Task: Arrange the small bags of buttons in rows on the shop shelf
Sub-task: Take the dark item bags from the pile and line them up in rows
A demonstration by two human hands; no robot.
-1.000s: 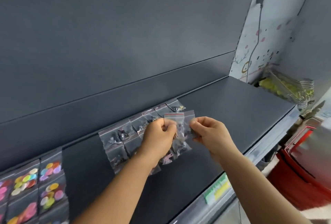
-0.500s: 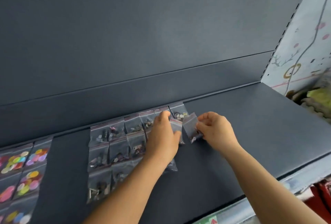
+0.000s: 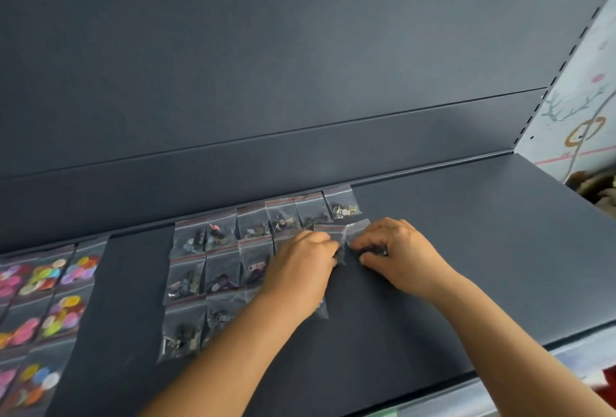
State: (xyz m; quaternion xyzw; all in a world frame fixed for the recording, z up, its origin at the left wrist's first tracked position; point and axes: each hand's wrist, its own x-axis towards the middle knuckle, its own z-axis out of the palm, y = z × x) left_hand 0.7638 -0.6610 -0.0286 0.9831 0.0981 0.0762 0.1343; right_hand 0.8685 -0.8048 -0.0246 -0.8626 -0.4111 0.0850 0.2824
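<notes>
Forearms reaching in from the near edge, both lower than half a second ago. Left hand (image 3: 301, 265) down on the second row of bags, fingers curled and pinching the lower edge of a clear bag (image 3: 330, 233); that bag, lifted before, now almost flat against the shelf (image 3: 466, 266). Right hand (image 3: 396, 253) just beside it, fingers curled over the second bag (image 3: 358, 228), pinching its lower part where dark buttons bunch; held up and tilted earlier, now pressed low at the end of the second row. Hands closer together than before, nearly touching.

Left of the hands, rows of button bags (image 3: 206, 270) lying edge to edge, three deep at the left, unchanged. Further left, well apart across bare shelf, bags of coloured buttons (image 3: 43, 283), more of them in view than before.

Behind the hands, back row of six bags against the rear lip, its end bag (image 3: 343, 204) with pale metal pieces just beyond the right fingers. Dark back panel (image 3: 300, 66) above; painted wall (image 3: 580, 123) at far right.
</notes>
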